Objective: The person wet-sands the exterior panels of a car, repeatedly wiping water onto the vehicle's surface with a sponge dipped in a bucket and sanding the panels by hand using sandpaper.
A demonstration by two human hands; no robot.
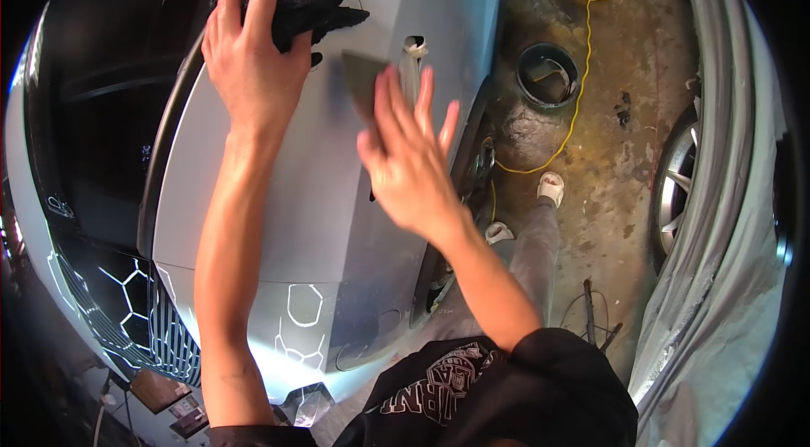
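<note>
Grey paint covers the car panel (321, 219), the largest surface under our hands, running from the dark window-side edge to the lower edge that faces the floor. Stained concrete makes up the floor (620, 169) beyond that lower edge. A yellow cable (588, 29) snakes across it, and a dark bucket (520, 76) stands beside the cable; we do well to mind both when shifting our feet.

Our left hand (253, 67) grasps a black bundle (304, 8) near the window-side edge, fingers curled over it. Whether it is cloth or a glove we cannot tell. We would rest that hand lightly, just enough to steady us, without leaning on the paint.

Our right hand (413, 156) is not clenched: its fingers are straight and spread, with a dark grey sheet (361, 80) under them, between the bundle and the panel's lower edge. Blur hides how much of the sheet lies flat. For an even stroke, we judge, the fingers should press together and evenly, since a lone fingertip could dig a groove.

Smallest is an opening (414, 48) just beside the right fingers, with pale material in it. Near its rim we would ease the pressure, so the sheet's corner does not snag.
</note>
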